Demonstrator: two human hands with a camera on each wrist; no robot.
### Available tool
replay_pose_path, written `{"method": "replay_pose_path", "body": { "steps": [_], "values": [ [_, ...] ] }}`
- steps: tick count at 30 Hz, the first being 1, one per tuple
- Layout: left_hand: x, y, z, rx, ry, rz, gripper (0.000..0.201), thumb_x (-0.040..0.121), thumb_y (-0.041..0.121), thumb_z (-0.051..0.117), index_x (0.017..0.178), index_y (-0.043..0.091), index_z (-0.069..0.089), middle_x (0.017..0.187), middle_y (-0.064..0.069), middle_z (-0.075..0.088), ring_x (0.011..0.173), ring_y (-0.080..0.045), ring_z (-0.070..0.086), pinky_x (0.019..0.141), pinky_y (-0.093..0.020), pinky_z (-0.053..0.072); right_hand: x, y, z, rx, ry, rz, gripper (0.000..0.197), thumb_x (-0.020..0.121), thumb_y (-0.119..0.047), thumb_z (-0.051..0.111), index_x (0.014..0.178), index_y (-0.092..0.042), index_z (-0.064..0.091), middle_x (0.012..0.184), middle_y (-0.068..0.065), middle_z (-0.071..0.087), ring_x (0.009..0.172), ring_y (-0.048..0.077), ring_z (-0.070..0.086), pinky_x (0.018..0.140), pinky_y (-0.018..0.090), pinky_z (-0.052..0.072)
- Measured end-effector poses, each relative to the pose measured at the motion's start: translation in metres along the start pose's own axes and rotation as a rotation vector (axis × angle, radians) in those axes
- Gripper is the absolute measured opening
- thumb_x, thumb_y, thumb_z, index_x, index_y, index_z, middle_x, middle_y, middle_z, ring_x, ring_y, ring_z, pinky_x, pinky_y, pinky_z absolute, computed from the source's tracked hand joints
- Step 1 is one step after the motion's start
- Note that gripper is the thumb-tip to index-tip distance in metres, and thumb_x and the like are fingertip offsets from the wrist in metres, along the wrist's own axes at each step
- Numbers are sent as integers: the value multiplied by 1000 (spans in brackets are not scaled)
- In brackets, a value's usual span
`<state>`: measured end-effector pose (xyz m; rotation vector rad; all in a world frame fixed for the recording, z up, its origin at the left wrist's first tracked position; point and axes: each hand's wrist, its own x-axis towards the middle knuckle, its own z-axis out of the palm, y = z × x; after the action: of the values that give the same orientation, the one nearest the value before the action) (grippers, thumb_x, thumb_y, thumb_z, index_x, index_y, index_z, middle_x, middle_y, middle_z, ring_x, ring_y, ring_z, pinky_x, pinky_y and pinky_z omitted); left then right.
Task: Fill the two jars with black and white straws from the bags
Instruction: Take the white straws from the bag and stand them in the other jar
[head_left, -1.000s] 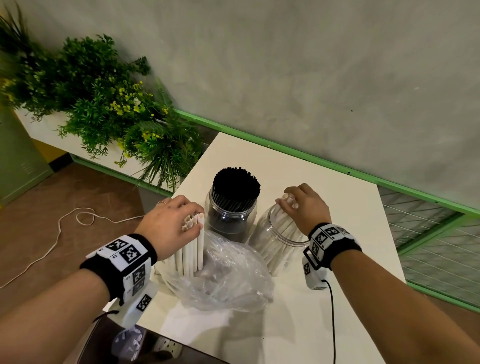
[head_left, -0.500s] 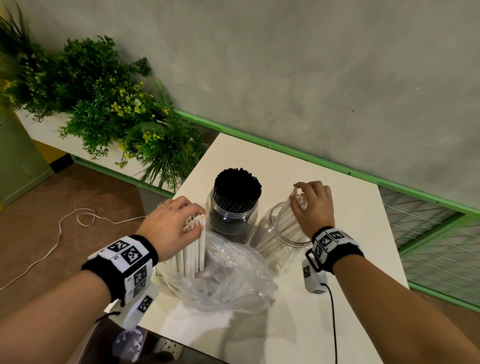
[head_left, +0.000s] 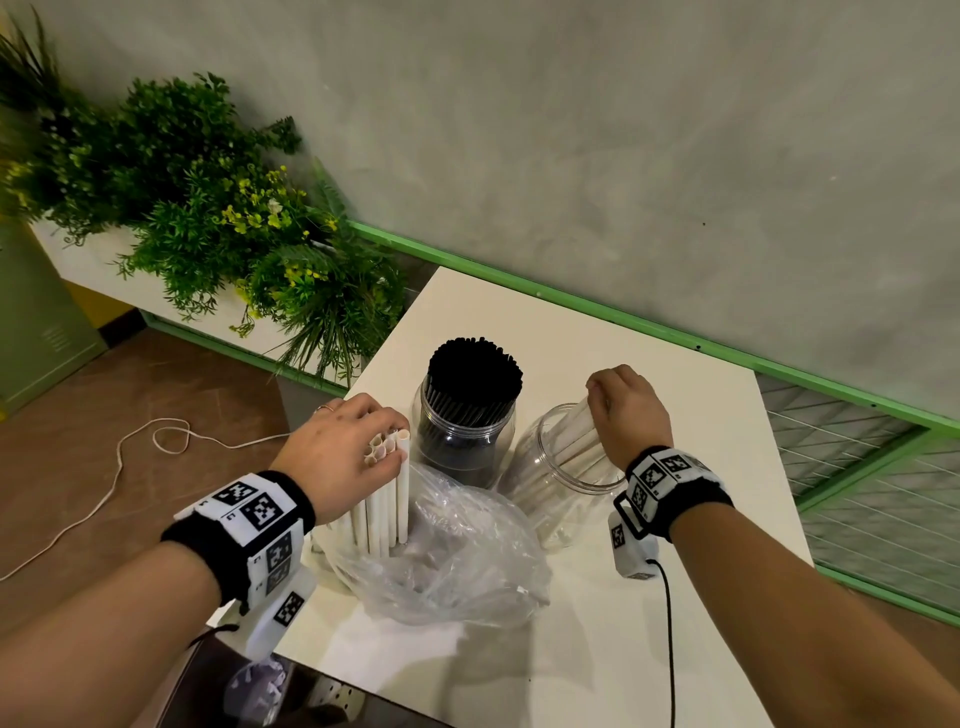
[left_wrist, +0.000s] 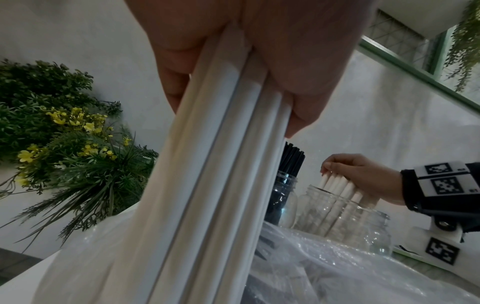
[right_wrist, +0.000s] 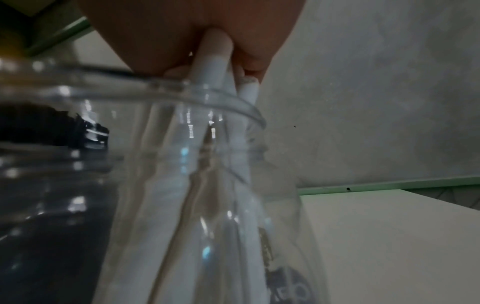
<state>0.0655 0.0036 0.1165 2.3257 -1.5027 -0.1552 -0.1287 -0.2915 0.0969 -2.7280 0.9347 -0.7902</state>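
Two clear jars stand mid-table. The left jar (head_left: 462, 436) is packed with black straws (head_left: 475, 371). The right jar (head_left: 563, 483) holds a few white straws (head_left: 574, 447) that lean toward its far rim. My right hand (head_left: 626, 410) grips the tops of those straws above the jar mouth. My left hand (head_left: 345, 447) grips a bundle of white straws (head_left: 387, 499) that stands upright in an open clear plastic bag (head_left: 452, 551). In the left wrist view the bundle (left_wrist: 221, 185) fills the middle, fingers curled round it. The right wrist view shows straws (right_wrist: 215, 61) between my fingers, going down into the jar (right_wrist: 221, 107).
The white table (head_left: 675, 623) ends close on the left and near edges. A planter of green plants (head_left: 208, 228) sits left of it against the grey wall. A white cable (head_left: 119, 467) lies on the brown floor. Green-framed wire mesh (head_left: 857, 467) runs along the right.
My right hand has lifted and shifted right and farther back, tilting the white straws in the right jar that way. My left hand and its bundle have barely moved.
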Motion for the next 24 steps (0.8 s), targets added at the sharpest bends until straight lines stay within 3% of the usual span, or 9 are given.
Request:
{"method": "replay_pose_path", "body": {
  "steps": [3, 6, 12, 16, 19, 24],
  "values": [
    [0, 1, -1, -5, 2, 3, 53, 77, 57, 27, 107, 29, 60, 98, 6, 53, 91, -20, 51, 78, -29, 32, -2, 1, -3, -35, -23, -8, 30, 97, -32, 45, 102, -11, 67, 101, 6, 61, 95, 31, 52, 76, 37, 46],
    [0, 0, 0, -11, 13, 9, 51, 77, 56, 29, 106, 28, 61, 96, 6, 53, 89, -21, 52, 79, -31, 35, -8, 4, -10, 17, -42, -16, 51, 94, -49, 32, 116, -16, 63, 118, 4, 58, 110, 26, 47, 92, 40, 42],
    [0, 1, -1, -3, 20, 14, 53, 77, 56, 28, 106, 27, 61, 96, 5, 54, 87, -20, 52, 77, -29, 32, -52, 21, -27, 185, 114, 26, 58, 93, -53, 37, 140, -19, 41, 141, 6, 38, 128, 22, 34, 107, 36, 27],
    [0, 2, 0, 0, 9, 10, 55, 76, 58, 26, 108, 29, 60, 98, 6, 53, 90, -18, 51, 80, -27, 30, -74, 33, -24, 60, -16, 33, 74, 85, -65, 38, 147, -27, 24, 152, 1, 23, 137, 21, 23, 110, 38, 20],
    [1, 3, 0, 5, -5, 7, 57, 76, 59, 25, 110, 30, 59, 100, 6, 53, 92, -17, 50, 80, -28, 31, -64, 34, -22, -116, -117, -45, 79, 83, -75, 29, 149, -32, 15, 157, -1, 15, 141, 24, 17, 112, 43, 18],
    [0, 4, 0, 7, -5, 7, 56, 76, 59, 25, 110, 29, 59, 100, 6, 53, 92, -19, 50, 81, -31, 35, -23, 17, -22, -292, -210, -193, 82, 80, -77, 25, 149, -34, 18, 157, -1, 19, 143, 27, 19, 111, 46, 23]
  ]
}}
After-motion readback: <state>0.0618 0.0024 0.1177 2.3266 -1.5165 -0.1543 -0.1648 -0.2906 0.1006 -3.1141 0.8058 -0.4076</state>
